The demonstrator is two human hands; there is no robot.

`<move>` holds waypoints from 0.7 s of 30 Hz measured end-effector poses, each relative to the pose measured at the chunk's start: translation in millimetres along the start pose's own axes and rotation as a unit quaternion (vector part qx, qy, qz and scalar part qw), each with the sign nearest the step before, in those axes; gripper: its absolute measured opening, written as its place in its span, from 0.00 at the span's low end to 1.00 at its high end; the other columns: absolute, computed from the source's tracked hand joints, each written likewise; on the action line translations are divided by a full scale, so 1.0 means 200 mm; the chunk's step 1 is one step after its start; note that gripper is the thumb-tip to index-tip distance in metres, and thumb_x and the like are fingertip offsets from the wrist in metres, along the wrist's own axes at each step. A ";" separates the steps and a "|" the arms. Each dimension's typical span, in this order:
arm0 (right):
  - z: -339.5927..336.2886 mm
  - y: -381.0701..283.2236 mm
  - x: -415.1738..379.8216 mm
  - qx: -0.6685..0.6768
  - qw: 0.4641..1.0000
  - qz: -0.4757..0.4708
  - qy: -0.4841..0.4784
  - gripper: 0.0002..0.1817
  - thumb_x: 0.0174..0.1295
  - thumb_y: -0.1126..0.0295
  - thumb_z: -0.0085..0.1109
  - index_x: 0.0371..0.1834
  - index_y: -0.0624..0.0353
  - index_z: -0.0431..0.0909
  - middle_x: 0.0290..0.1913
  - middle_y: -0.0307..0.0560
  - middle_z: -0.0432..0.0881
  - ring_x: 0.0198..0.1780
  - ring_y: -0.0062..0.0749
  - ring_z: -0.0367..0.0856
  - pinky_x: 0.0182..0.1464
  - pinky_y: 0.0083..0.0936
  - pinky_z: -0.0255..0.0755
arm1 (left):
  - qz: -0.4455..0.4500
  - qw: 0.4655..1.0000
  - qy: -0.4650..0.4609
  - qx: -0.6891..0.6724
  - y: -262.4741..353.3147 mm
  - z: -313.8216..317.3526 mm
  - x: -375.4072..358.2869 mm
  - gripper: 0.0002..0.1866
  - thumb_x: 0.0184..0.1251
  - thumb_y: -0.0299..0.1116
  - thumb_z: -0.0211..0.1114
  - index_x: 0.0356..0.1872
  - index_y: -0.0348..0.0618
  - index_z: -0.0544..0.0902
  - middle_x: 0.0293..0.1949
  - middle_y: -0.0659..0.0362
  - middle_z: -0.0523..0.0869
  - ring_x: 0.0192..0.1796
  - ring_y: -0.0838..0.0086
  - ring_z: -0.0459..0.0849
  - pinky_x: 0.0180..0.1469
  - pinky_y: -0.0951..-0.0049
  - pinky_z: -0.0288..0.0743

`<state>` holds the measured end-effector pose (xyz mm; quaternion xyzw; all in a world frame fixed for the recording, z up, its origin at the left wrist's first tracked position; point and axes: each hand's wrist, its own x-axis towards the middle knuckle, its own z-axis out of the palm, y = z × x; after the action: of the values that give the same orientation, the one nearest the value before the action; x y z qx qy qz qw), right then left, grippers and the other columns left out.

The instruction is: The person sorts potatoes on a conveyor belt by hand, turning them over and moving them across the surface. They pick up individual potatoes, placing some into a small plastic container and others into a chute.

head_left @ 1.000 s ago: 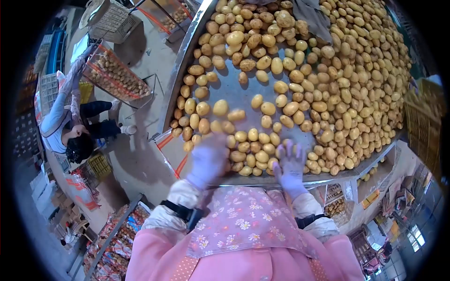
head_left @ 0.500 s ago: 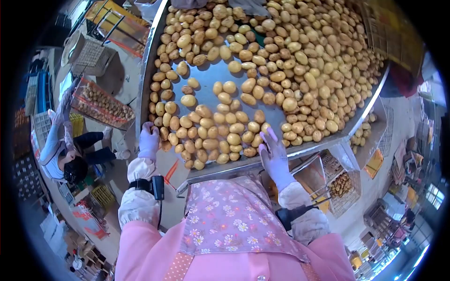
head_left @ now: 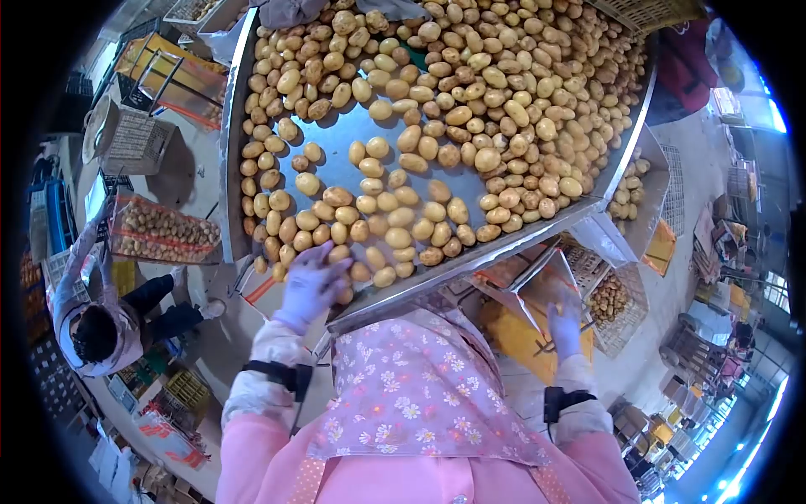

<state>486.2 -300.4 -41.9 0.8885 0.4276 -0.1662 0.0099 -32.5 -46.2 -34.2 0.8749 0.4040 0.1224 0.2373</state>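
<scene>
Potatoes (head_left: 403,217) lie loose on a metal sorting table (head_left: 332,139), with a thick heap to the right. My left hand (head_left: 311,287), in a pale purple glove, is at the table's near left corner. Its fingers are apart and touch potatoes by the edge. My right hand (head_left: 564,321), gloved alike, is below the table's near edge, beside a clear bag (head_left: 546,281) on a frame. Its fingers are blurred, so I cannot make out whether they grip the bag.
A yellow sack (head_left: 516,336) hangs under the near edge. A crate (head_left: 617,315) with potatoes stands at lower right. On the left are a filled mesh bag (head_left: 164,231), a plastic crate (head_left: 138,143) and a crouching person (head_left: 101,332). Another crate (head_left: 646,13) sits at the heap's top right.
My left hand has moved right, from the table's left side onto the potatoes at the near corner. My right hand has left the potatoes and gone down and right, beside the bag.
</scene>
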 end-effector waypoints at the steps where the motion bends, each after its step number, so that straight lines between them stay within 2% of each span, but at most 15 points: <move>1: -0.20 -0.07 -0.02 -0.166 0.970 0.161 -0.080 0.24 0.72 0.61 0.59 0.67 0.61 0.76 0.66 0.57 0.77 0.66 0.44 0.79 0.62 0.36 0.77 | -0.047 0.995 -0.015 -0.083 -0.16 0.01 -0.06 0.18 0.64 0.35 0.67 0.55 0.48 0.86 0.59 0.50 0.86 0.58 0.52 0.84 0.61 0.53 0.76; 2: -0.23 -0.11 0.01 -0.167 0.970 0.160 -0.079 0.24 0.72 0.61 0.59 0.67 0.61 0.76 0.66 0.57 0.77 0.66 0.44 0.79 0.62 0.36 0.77 | -0.086 0.995 0.033 -0.041 -0.20 -0.05 -0.06 0.17 0.67 0.35 0.66 0.56 0.46 0.86 0.58 0.49 0.86 0.57 0.52 0.84 0.60 0.53 0.77; 4: -0.25 -0.24 0.15 -0.087 0.969 -0.108 0.204 0.23 0.70 0.73 0.56 0.69 0.54 0.77 0.71 0.60 0.72 0.70 0.56 0.74 0.67 0.44 0.73 | -0.144 0.980 0.134 -0.001 -0.25 -0.17 0.06 0.17 0.71 0.34 0.63 0.58 0.42 0.85 0.57 0.47 0.87 0.57 0.49 0.85 0.60 0.54 0.78; 6: -0.30 -0.84 0.31 0.342 0.933 -0.049 0.106 0.22 0.68 0.76 0.58 0.66 0.56 0.80 0.73 0.60 0.71 0.72 0.56 0.73 0.69 0.40 0.72 | -0.187 0.958 0.216 -0.001 -0.30 -0.19 0.28 0.16 0.74 0.32 0.60 0.59 0.39 0.83 0.58 0.45 0.86 0.57 0.47 0.84 0.61 0.53 0.77; 7: -0.08 -0.86 0.47 0.222 0.952 -0.186 0.099 0.23 0.70 0.77 0.57 0.68 0.58 0.78 0.74 0.60 0.69 0.73 0.51 0.72 0.69 0.34 0.73 | -0.212 0.946 0.246 0.002 -0.31 -0.18 0.39 0.16 0.75 0.31 0.59 0.59 0.38 0.83 0.58 0.44 0.85 0.57 0.46 0.84 0.62 0.51 0.77; 9: 0.01 -1.43 0.47 0.314 0.919 -0.222 0.083 0.38 0.64 0.73 0.66 0.79 0.49 0.64 0.77 0.61 0.64 0.74 0.58 0.68 0.71 0.37 0.71 | -0.175 0.953 0.246 -0.021 -0.28 -0.01 0.54 0.19 0.73 0.33 0.61 0.61 0.40 0.81 0.59 0.44 0.84 0.63 0.46 0.81 0.66 0.55 0.75; 10: 0.17 -1.57 0.47 0.178 0.934 -0.278 0.139 0.39 0.64 0.58 0.67 0.79 0.42 0.65 0.78 0.61 0.62 0.77 0.62 0.61 0.75 0.53 0.63 | -0.265 0.959 0.078 -0.059 -0.22 0.07 0.56 0.21 0.70 0.37 0.63 0.62 0.42 0.81 0.61 0.43 0.82 0.70 0.43 0.75 0.74 0.51 0.67; 11: 0.10 -1.78 0.34 -0.095 0.965 -0.245 0.027 0.38 0.66 0.44 0.60 0.78 0.39 0.66 0.80 0.57 0.60 0.80 0.62 0.53 0.77 0.68 0.52 | -0.129 0.979 0.070 0.142 -0.10 0.15 0.52 0.25 0.72 0.39 0.63 0.68 0.43 0.79 0.68 0.43 0.78 0.76 0.39 0.66 0.78 0.41 0.55; 12: 0.13 -1.85 0.29 -0.129 0.943 -0.304 -0.045 0.37 0.67 0.37 0.53 0.78 0.37 0.66 0.81 0.53 0.59 0.82 0.58 0.51 0.76 0.77 0.41 | -0.095 0.991 0.047 0.078 0.02 0.13 0.46 0.31 0.68 0.40 0.65 0.72 0.45 0.75 0.73 0.45 0.73 0.77 0.37 0.63 0.77 0.33 0.51; 14: 0.19 -1.74 0.23 -0.050 0.833 -0.547 -0.067 0.34 0.67 0.43 0.58 0.76 0.35 0.69 0.81 0.46 0.61 0.83 0.51 0.51 0.78 0.70 0.45 | -0.138 0.990 0.005 0.039 0.07 0.12 0.26 0.37 0.63 0.42 0.68 0.74 0.44 0.72 0.76 0.46 0.69 0.79 0.42 0.62 0.79 0.41 0.53; 16: 0.15 -1.61 0.43 -0.065 0.742 -0.647 -0.162 0.34 0.67 0.45 0.60 0.76 0.36 0.69 0.81 0.45 0.61 0.83 0.51 0.51 0.79 0.65 0.47 | -0.134 0.991 0.003 0.003 0.04 -0.02 0.08 0.34 0.63 0.38 0.68 0.72 0.43 0.75 0.72 0.45 0.74 0.75 0.44 0.68 0.77 0.45 0.59; 18: 0.02 -1.56 0.74 -0.028 0.802 -0.579 -0.139 0.35 0.62 0.51 0.66 0.75 0.37 0.70 0.83 0.51 0.57 0.83 0.58 0.51 0.81 0.60 0.45 | -0.139 0.984 -0.037 -0.106 -0.07 -0.10 -0.02 0.28 0.65 0.34 0.67 0.67 0.41 0.80 0.64 0.46 0.82 0.70 0.46 0.75 0.73 0.49 0.66; 19: -0.01 -1.58 0.90 -0.077 0.803 -0.589 -0.058 0.36 0.62 0.50 0.66 0.76 0.38 0.70 0.83 0.51 0.57 0.83 0.59 0.51 0.80 0.60 0.46 | -0.142 0.983 -0.034 -0.107 -0.13 -0.12 0.00 0.28 0.65 0.34 0.67 0.67 0.41 0.80 0.64 0.46 0.82 0.70 0.46 0.75 0.73 0.49 0.66; 20: -0.02 -1.64 1.06 -0.124 0.796 -0.592 0.024 0.38 0.62 0.49 0.66 0.77 0.39 0.69 0.83 0.52 0.57 0.83 0.60 0.52 0.80 0.59 0.48 | -0.171 0.983 0.034 -0.066 -0.20 -0.15 0.06 0.25 0.66 0.32 0.66 0.64 0.40 0.81 0.61 0.46 0.84 0.68 0.47 0.77 0.71 0.50 0.68; 21: -0.01 -1.80 1.20 -0.006 0.852 -0.521 0.050 0.38 0.64 0.43 0.61 0.77 0.38 0.68 0.83 0.51 0.57 0.84 0.59 0.49 0.81 0.59 0.45 | -0.198 0.975 0.100 -0.026 -0.26 -0.16 0.11 0.22 0.67 0.30 0.65 0.62 0.39 0.83 0.58 0.47 0.86 0.66 0.48 0.78 0.69 0.52 0.71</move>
<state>350.9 109.2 -67.6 0.5429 0.8285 -0.0997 -0.0945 -64.9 10.6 -32.9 0.7546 0.5873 0.1704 0.2379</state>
